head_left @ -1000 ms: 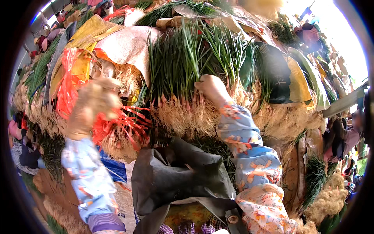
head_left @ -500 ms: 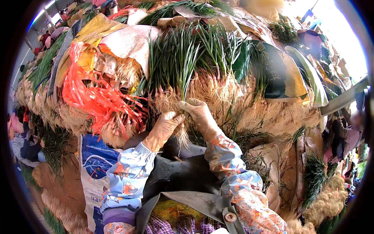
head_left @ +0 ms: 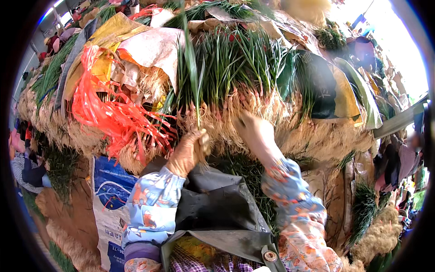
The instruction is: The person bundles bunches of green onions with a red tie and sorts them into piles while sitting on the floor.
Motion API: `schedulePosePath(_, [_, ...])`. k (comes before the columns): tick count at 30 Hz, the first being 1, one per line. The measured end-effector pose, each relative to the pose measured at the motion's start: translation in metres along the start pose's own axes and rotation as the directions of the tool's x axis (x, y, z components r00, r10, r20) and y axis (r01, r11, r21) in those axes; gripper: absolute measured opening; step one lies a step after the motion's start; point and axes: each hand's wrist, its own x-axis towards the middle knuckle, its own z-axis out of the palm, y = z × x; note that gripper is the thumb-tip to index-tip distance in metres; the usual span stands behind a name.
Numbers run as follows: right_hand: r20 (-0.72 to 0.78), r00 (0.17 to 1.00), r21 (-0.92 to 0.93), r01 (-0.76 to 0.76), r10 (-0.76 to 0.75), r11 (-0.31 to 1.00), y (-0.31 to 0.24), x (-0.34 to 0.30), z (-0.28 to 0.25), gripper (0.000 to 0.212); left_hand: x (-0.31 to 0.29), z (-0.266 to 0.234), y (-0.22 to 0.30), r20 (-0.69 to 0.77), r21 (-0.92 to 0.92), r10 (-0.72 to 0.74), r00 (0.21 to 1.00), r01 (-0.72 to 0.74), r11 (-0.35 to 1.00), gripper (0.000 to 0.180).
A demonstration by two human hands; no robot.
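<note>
My left hand [head_left: 189, 152] is closed round the lower end of a green garlic seedling [head_left: 192, 75], whose long flat leaves stand straight up above the fist. To its right, my right hand [head_left: 257, 136] is over the hanging roots of the heaped plants; its fingers are smeared by motion, so whether it grips anything cannot be told. In front of both hands lies a thick row of seedlings [head_left: 226, 61] with dark green leaves, pinkish bulbs and pale stringy roots [head_left: 267, 109].
A bunch of red plastic strips [head_left: 102, 109] hangs over the heap at left, beside yellow and white sacking [head_left: 152, 47]. A dark apron [head_left: 208, 195] covers my lap. A blue and white sack [head_left: 111, 190] lies at lower left, and a metal bar [head_left: 401, 119] juts in at right.
My hands, together at the seedling's base before, have parted. The right has moved away to the right; the left has come slightly down, with the seedling drawn clear of the row.
</note>
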Motion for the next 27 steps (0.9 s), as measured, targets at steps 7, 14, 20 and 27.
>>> schedulePosePath(7, [-0.03, 0.994, 0.673, -0.056, 0.102, 0.738, 0.05, 0.114, 0.082, 0.026, 0.032, 0.002, -0.03, -0.237, 0.6, 0.336, 0.911, -0.135, 0.789, 0.026])
schedulePosePath(14, [0.168, 0.974, 0.977, -0.185, 0.152, 0.108, -0.04, 0.009, 0.041, 0.011, 0.02, 0.0, -0.025, -0.093, 0.517, 0.227, 0.969, -0.148, 0.843, 0.024])
schedulePosePath(20, [-0.377, 0.907, 0.361, -0.043, 0.188, 0.931, 0.066, 0.021, 0.08, 0.028, 0.007, 0.023, -0.025, 0.188, -0.026, 0.186, 0.964, -0.184, 0.983, 0.027])
schedulePosePath(27, [0.459, 0.888, 0.677, -0.32, -0.04, 0.663, 0.029, -0.022, 0.029, 0.023, 0.001, 0.007, -0.02, 0.334, -0.283, -0.014, 0.942, 0.114, 0.952, 0.025])
